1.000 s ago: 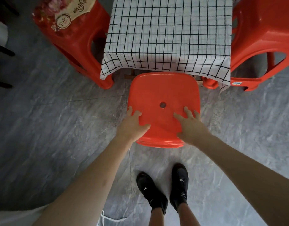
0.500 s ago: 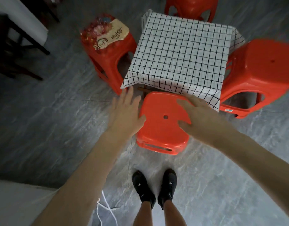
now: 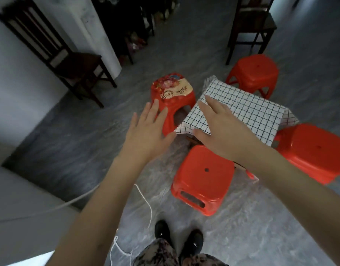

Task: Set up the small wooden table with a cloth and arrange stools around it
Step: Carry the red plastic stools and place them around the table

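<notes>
A small table under a white cloth with a black grid (image 3: 248, 110) stands in the middle. Four red plastic stools surround it: the near stool (image 3: 201, 179) in front of my feet, a flower-printed stool (image 3: 171, 95) at the left, a far stool (image 3: 255, 71) behind, and a right stool (image 3: 315, 150). My left hand (image 3: 146, 135) hovers open in the air, left of the near stool. Above the table's near corner my right hand (image 3: 221, 131) is raised, open, fingers spread. Neither hand touches anything.
A dark wooden chair (image 3: 69, 62) stands by the white wall at the left, another dark chair (image 3: 251, 24) at the far right. A white cord (image 3: 146, 200) lies on the grey floor near my black shoes (image 3: 177, 239). A pale surface (image 3: 21, 208) fills the lower left.
Both hands have lifted off the near stool's seat and risen with fingers spread. The view has pulled up and back, so all stools and the room show.
</notes>
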Tool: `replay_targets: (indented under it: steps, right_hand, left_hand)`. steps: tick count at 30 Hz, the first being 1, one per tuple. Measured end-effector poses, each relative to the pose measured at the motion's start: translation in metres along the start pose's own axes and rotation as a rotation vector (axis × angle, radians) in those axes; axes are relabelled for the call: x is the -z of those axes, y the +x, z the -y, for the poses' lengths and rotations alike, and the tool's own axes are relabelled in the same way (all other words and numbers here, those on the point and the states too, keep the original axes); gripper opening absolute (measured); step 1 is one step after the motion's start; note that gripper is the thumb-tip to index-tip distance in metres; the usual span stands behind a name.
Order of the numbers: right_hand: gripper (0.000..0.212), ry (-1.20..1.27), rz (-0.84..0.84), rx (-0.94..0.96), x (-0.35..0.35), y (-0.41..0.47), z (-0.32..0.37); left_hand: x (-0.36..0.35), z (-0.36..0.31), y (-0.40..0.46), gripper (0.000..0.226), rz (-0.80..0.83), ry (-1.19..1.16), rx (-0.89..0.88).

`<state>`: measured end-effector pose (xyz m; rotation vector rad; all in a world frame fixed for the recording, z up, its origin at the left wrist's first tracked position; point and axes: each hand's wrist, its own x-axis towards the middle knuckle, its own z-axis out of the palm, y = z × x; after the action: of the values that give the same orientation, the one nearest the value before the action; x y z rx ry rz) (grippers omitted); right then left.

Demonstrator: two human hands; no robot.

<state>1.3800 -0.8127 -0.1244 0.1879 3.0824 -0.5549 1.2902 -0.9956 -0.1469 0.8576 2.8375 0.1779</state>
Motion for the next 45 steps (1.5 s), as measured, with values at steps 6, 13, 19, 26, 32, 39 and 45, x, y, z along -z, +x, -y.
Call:
replay_targets:
  steps: [6,13,19,26,32,39,45]
  right_hand:
    - [0.075,-0.010,0.054,0.094,0.013,0.032,0.047]
    - [0.078,-0.007,0.093,0.072,0.013,0.079,0.089]
    - [0.074,0.047,0.113,0.028,0.025,0.128,0.129]
    - [0.076,0.072,0.089,-0.032,0.028,0.181,0.164]
    - [0.076,0.064,0.075,-0.077,0.024,0.220,0.174]
    - [0.076,0.066,0.054,-0.151,0.022,0.279,0.164]
    - [0.076,0.071,0.034,-0.181,0.019,0.359,0.147]
  left_hand:
    - [0.027,0.029,-0.021,0.075,-0.028,-0.031,0.080]
    - [0.061,0.081,-0.005,0.076,-0.066,-0.068,0.095]
    - [0.099,0.136,0.024,0.076,-0.071,-0.045,0.029]
    - [0.131,0.190,0.065,0.077,-0.075,-0.023,-0.051]
    - [0.134,0.215,0.101,0.077,-0.050,-0.035,-0.139]
    - [0.136,0.245,0.159,0.078,0.009,-0.030,-0.170]
    - [0.146,0.278,0.239,0.077,0.011,-0.008,-0.178]
